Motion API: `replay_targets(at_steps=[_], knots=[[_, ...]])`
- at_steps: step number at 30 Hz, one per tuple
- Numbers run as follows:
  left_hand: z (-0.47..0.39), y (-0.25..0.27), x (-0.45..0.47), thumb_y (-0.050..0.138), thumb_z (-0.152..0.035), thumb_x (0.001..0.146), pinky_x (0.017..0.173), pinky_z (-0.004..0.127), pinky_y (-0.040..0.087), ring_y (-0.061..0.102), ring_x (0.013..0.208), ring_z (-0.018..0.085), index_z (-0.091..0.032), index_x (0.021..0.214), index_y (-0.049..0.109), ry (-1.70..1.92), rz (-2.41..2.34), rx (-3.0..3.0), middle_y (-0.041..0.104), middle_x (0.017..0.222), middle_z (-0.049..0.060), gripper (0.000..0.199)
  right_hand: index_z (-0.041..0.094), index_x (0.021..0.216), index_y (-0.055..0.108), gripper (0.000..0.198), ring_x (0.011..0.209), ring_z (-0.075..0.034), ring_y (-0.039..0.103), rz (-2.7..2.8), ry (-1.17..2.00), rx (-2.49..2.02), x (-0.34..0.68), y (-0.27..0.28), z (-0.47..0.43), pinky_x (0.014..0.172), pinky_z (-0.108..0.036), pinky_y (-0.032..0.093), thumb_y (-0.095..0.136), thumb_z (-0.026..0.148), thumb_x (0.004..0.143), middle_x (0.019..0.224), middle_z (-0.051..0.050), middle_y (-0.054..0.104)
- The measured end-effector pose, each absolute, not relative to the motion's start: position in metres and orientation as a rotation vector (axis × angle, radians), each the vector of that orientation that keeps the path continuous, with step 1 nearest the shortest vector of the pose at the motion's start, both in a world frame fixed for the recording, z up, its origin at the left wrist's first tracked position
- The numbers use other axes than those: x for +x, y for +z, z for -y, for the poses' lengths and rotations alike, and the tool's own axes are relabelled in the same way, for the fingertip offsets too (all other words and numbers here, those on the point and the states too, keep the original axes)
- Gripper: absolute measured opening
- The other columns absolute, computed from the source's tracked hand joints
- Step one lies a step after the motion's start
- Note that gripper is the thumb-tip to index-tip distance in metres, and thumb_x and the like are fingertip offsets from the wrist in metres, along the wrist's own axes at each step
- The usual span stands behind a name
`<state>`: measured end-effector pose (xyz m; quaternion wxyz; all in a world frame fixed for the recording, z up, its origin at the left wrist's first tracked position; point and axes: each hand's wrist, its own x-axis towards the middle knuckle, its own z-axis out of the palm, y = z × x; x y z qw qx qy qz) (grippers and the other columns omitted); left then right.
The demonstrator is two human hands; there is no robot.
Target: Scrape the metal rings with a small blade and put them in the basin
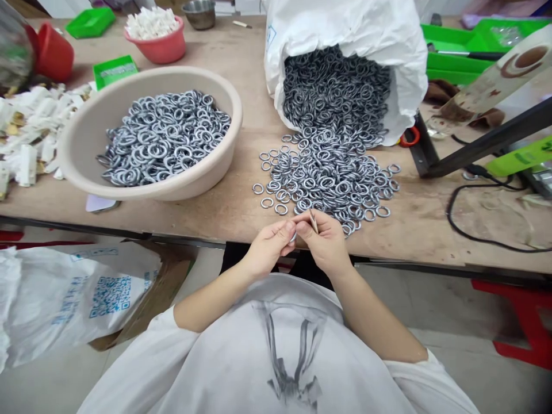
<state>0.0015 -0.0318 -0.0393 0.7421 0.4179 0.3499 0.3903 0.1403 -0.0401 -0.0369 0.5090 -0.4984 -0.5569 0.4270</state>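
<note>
Both hands meet at the table's front edge. Between the thumb and fingers of my left hand (268, 246) a grey ring (293, 237) is pinched, mostly hidden by the fingertips. My right hand (325, 241) is closed round a thin pointed tool (314, 221), perhaps a small blade; its kind cannot be made out. The right thumb tip lies close to the held ring. Just beyond the hands spreads a pile of loose grey rings (332, 172). It runs out of the mouth of a white sack (345, 26) lying on its side.
At left stands a wide beige basin (237, 115) holding many grey rings. White plastic parts (28, 164) are heaped beyond its left side. A red bowl (159, 49) and green trays (90, 22) stand behind. At right are a black metal bar (487, 141) and a black cable (451, 213).
</note>
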Motion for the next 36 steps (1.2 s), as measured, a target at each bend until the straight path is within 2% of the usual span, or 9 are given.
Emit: replay_targets(at_steps=[7,11,16,19,22,26,30,33,36], knots=[[0.035,-0.039,-0.004,0.064,-0.071,0.077,0.051,0.024,0.024,0.026,0.05,0.007,-0.018,0.062,0.045,0.921,-0.835,0.858,0.033,0.052,-0.006,0.058,0.021,0.065,0.048,0.057,0.058,-0.013,0.043,1.871,0.595,-1.284,0.144,-0.029,0.057,0.056,-0.029,0.029,0.032,0.064,0.099,0.062,0.0,0.046],[0.037,-0.039,-0.004,0.068,-0.069,0.074,0.051,0.023,0.026,0.026,0.051,0.007,-0.018,0.061,0.042,0.959,-0.831,0.831,0.031,0.054,-0.006,0.058,0.022,0.063,0.042,0.051,0.055,-0.012,0.039,1.968,0.514,-1.3,0.139,-0.028,0.063,0.054,-0.029,0.026,0.036,0.054,0.101,0.059,0.002,0.043],[0.043,-0.042,-0.01,0.064,-0.07,0.077,0.048,0.024,0.025,0.026,0.049,0.007,-0.018,0.061,0.045,0.871,-0.777,0.904,0.034,0.053,-0.005,0.058,0.022,0.061,0.04,0.052,0.052,-0.013,0.039,1.892,0.547,-1.438,0.147,-0.033,0.05,0.054,-0.029,0.024,0.036,0.056,0.1,0.055,0.002,0.043],[0.044,-0.046,-0.019,0.059,-0.068,0.083,0.048,0.025,0.027,0.031,0.047,0.007,-0.018,0.059,0.047,0.803,-0.711,0.997,0.039,0.051,-0.003,0.057,0.022,0.066,0.049,0.05,0.057,-0.015,0.046,1.801,0.468,-1.644,0.152,-0.037,0.034,0.055,-0.029,0.025,0.035,0.055,0.101,0.058,0.0,0.05],[0.04,-0.049,-0.032,0.063,-0.063,0.083,0.052,0.025,0.036,0.044,0.049,0.009,-0.016,0.063,0.056,0.869,-0.772,0.991,0.052,0.053,0.0,0.051,0.022,0.085,0.064,0.035,0.067,-0.017,0.054,1.987,0.273,-1.771,0.143,-0.037,0.018,0.056,-0.03,0.023,0.051,0.051,0.097,0.081,-0.005,0.065],[0.031,-0.046,-0.05,0.069,-0.054,0.081,0.062,0.025,0.048,0.061,0.062,0.013,-0.014,0.09,0.072,0.909,-0.919,0.995,0.069,0.069,0.005,0.041,0.02,0.088,0.069,0.017,0.071,-0.019,0.057,2.216,0.134,-1.888,0.125,-0.034,0.004,0.055,-0.033,0.018,0.058,0.031,0.094,0.095,-0.009,0.066],[0.024,-0.039,-0.058,0.07,-0.04,0.08,0.062,0.024,0.051,0.062,0.065,0.011,-0.017,0.098,0.069,0.965,-0.995,0.898,0.07,0.08,0.003,0.03,0.019,0.091,0.066,0.013,0.076,-0.02,0.058,2.115,0.327,-1.795,0.13,-0.027,0.003,0.058,-0.031,0.027,0.053,0.023,0.093,0.097,-0.009,0.066],[0.019,-0.035,-0.055,0.068,-0.036,0.078,0.051,0.021,0.045,0.056,0.06,0.01,-0.018,0.095,0.065,0.889,-0.981,0.904,0.064,0.079,-0.001,0.025,0.02,0.087,0.06,0.018,0.071,-0.017,0.054,1.984,0.737,-1.567,0.142,-0.022,0.013,0.062,-0.029,0.034,0.049,0.03,0.096,0.081,-0.003,0.063],[0.015,-0.033,-0.05,0.065,-0.043,0.084,0.053,0.02,0.041,0.051,0.06,0.009,-0.018,0.095,0.066,0.772,-0.942,1.166,0.06,0.075,-0.001,0.028,0.02,0.079,0.055,0.027,0.067,-0.014,0.051,1.876,1.142,-1.372,0.147,-0.018,0.024,0.063,-0.027,0.039,0.046,0.037,0.098,0.072,0.001,0.057]])
